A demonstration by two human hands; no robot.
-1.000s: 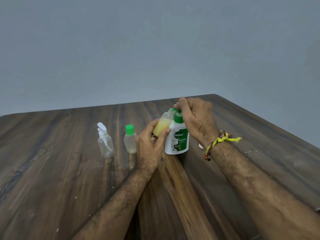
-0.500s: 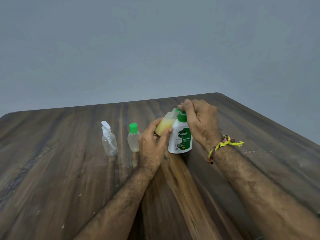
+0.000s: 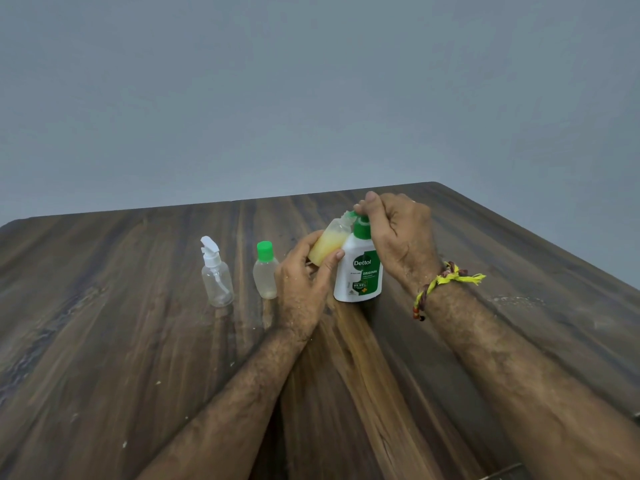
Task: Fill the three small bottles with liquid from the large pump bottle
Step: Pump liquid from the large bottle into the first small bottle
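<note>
A white pump bottle (image 3: 358,275) with a green label and green pump stands on the dark wooden table (image 3: 138,341). My right hand (image 3: 394,237) grips its pump head from above. My left hand (image 3: 304,282) holds a small clear bottle (image 3: 330,242), tilted with its open neck at the pump nozzle; yellowish liquid fills its lower half. To the left stand a small bottle with a green cap (image 3: 266,275), holding a little clear liquid, and a clear spray bottle with a white trigger top (image 3: 215,275).
The table's far edge meets a plain grey wall. Its right edge runs diagonally past my right forearm, which wears a yellow thread band (image 3: 446,282). Small white specks dot the wood.
Both hands and the bottles hold nearly the same pose. The camera view shifted slightly, so everything sits a little further right in the frame.
</note>
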